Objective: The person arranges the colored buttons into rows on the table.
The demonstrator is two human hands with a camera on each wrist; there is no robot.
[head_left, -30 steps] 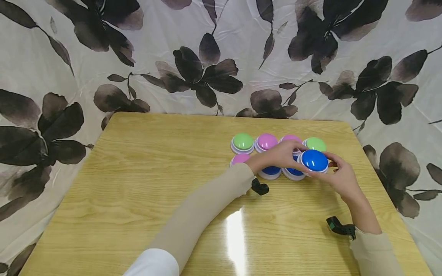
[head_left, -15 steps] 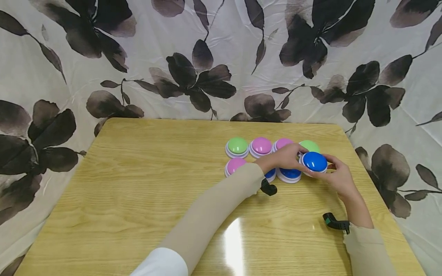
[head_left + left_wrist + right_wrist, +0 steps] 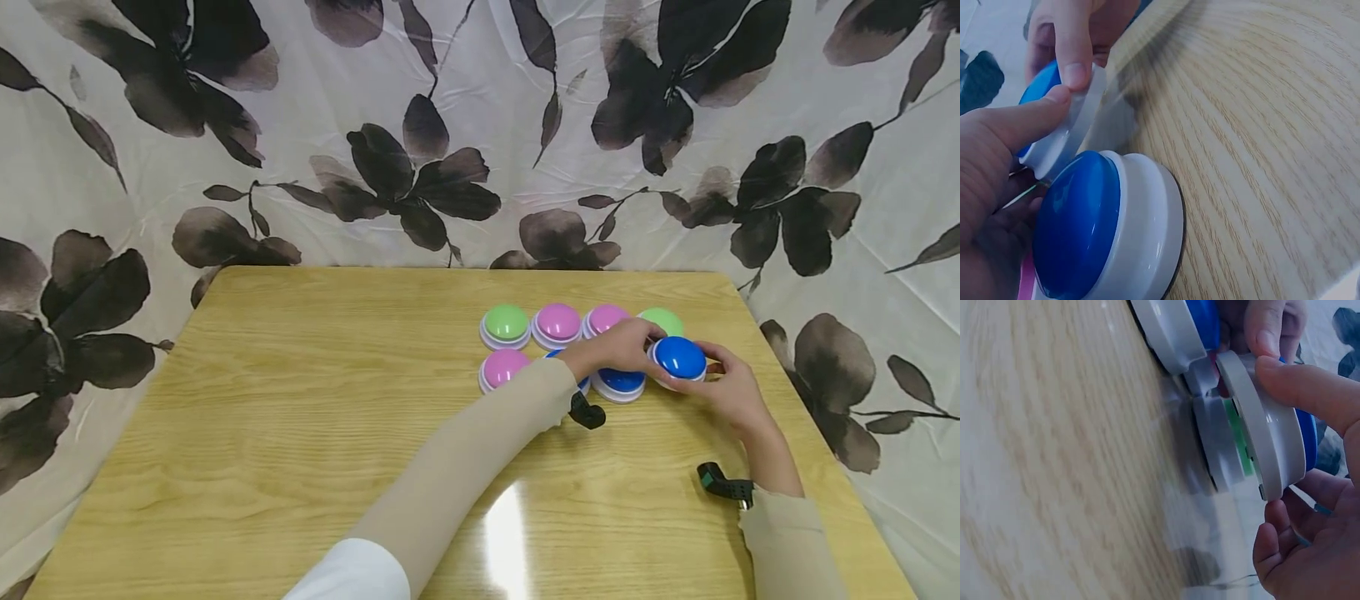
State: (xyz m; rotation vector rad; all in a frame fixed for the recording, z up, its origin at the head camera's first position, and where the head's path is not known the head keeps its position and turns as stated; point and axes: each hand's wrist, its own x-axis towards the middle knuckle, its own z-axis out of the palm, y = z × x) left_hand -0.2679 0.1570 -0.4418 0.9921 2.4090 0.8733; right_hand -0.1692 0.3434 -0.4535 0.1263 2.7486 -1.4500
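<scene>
Both hands hold one round push button [image 3: 679, 358] with a glossy blue dome and a white base, at the right end of the front row of buttons. My left hand [image 3: 619, 347] reaches across and pinches its left side; the thumb [image 3: 1038, 119] lies along the white base. From the right, my right hand [image 3: 741, 398] grips the rim, with thumb and fingers [image 3: 1277, 531] on opposite sides. The right wrist view shows the base tilted and off the table. Just left sits another blue button [image 3: 1079, 225]. A green button [image 3: 663, 319] stands behind the held one.
The back row also has a green button [image 3: 506, 323] and two pink buttons [image 3: 558, 322]. In the front row a pink button [image 3: 502, 367] and a blue one are partly covered by the left arm. The wooden table [image 3: 300, 417] meets a floral cloth [image 3: 420, 192] behind.
The held blue button has shifted slightly right relative to the rows, away from its blue neighbour. Both hands have moved with it and keep their grip. The head view has shifted a little.
</scene>
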